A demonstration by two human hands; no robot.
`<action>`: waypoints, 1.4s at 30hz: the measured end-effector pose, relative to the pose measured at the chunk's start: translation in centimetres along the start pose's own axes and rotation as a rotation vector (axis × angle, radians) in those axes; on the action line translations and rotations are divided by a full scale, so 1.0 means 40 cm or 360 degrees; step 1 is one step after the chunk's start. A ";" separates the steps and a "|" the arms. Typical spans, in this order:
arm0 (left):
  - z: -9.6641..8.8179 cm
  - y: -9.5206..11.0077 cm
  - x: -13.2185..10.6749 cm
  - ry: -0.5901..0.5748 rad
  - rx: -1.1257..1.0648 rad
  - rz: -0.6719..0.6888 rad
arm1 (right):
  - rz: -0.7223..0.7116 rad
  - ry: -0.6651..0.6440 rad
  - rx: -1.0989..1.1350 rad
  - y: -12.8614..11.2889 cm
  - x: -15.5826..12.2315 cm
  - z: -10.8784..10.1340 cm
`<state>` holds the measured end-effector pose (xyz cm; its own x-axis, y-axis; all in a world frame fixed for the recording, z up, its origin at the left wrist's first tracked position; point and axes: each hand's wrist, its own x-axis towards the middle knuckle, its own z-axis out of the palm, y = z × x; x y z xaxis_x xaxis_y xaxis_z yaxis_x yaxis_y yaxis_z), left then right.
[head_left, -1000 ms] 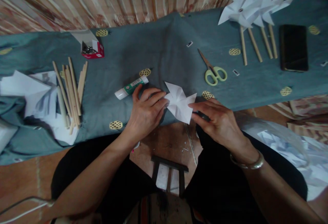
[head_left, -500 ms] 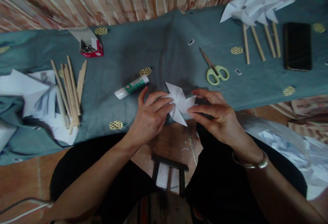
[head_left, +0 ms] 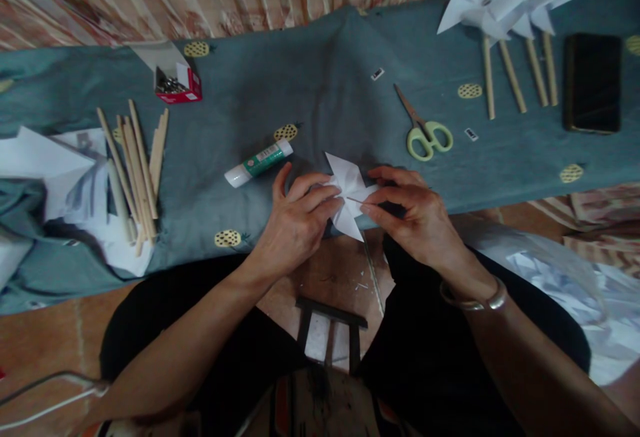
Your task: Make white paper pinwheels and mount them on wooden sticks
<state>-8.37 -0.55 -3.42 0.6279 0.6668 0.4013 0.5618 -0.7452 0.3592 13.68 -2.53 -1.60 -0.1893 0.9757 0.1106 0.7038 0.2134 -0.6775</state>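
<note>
A white paper pinwheel [head_left: 346,180] is held between both hands near the front edge of the cloth-covered table. My left hand [head_left: 300,213] grips its left side with the fingers over the paper, hiding that blade. On the right side, my right hand [head_left: 407,207] pinches a blade between thumb and index finger, close to the centre. A thin dark line at the fingertips could be a fold or an edge; I cannot tell which. Just beyond my left hand lies a green and white glue stick [head_left: 259,163]. Green-handled scissors [head_left: 425,131] rest open beyond my right hand.
Finished pinwheels on sticks [head_left: 500,3] lie at the far right beside a black phone [head_left: 593,83]. Wooden sticks [head_left: 135,173] lie on paper sheets [head_left: 55,170] at left. A red box of metal pieces [head_left: 179,87] stands behind. A plastic bag [head_left: 540,263] of paper is at right.
My right hand has shifted left toward the pinwheel's centre, and the right blade's raised tip now lies folded inward under the fingers. My left hand keeps its grip. The view has shifted slightly.
</note>
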 end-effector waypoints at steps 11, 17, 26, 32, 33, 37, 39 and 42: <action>-0.006 -0.003 0.001 0.0021 -0.0004 -0.0112 | 0.0025 0.0062 -0.0040 0.001 0.007 0.008; 0.003 -0.004 -0.001 0.0014 -0.0050 -0.0141 | 0.0026 0.0052 -0.0060 -0.001 0.012 0.007; 0.020 -0.007 -0.004 -0.0008 0.0054 -0.0113 | 0.0060 0.0043 -0.0079 -0.007 0.019 0.006; 0.011 0.000 0.000 -0.0175 0.0027 -0.0190 | 0.0062 0.0021 -0.0080 -0.007 0.020 0.005; 0.009 0.002 0.002 -0.0204 0.0029 -0.0204 | 0.0063 0.0022 -0.0078 -0.006 0.020 0.006; 0.007 0.005 0.005 -0.0239 0.0041 -0.0227 | 0.0061 0.0037 -0.0067 -0.005 0.020 0.008; 0.008 0.005 0.006 -0.0240 0.0030 -0.0238 | 0.0054 0.0040 -0.0067 -0.005 0.020 0.009; 0.010 0.005 0.008 -0.0225 0.0015 -0.0247 | 0.0044 0.0041 -0.0078 -0.005 0.021 0.009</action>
<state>-7.86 -0.48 -3.56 0.6023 0.7675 0.2194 0.6623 -0.6339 0.3995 13.13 -1.78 -1.64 -0.1524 0.9820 0.1114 0.7414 0.1881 -0.6442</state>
